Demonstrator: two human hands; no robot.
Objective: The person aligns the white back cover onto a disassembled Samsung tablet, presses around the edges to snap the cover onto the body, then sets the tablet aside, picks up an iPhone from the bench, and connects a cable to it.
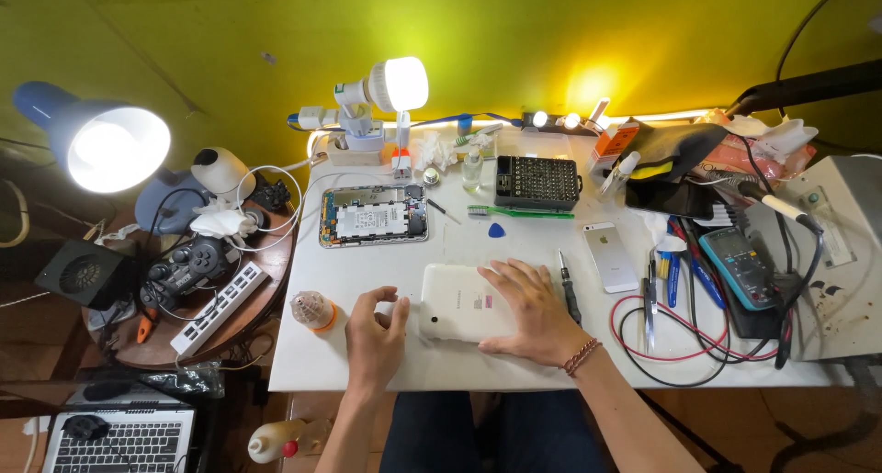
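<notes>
A white tablet back cover (459,303) lies face down near the table's front edge. My right hand (531,312) rests flat on its right half, fingers spread. At the cover's left edge my left hand (375,331) has its fingers curled, the fingertips touching or close to the corner. An opened tablet body (373,216) with exposed insides lies further back on the white table (459,253). A thin screwdriver (568,285) lies just right of my right hand.
A screwdriver bit set (537,181), green toothbrush (520,212), blue pick (495,230), white phone (610,255), multimeter (740,267) and red and black leads (680,331) are on the table. Lit lamps (101,147) stand at left and back. A side table holds a game controller (188,264).
</notes>
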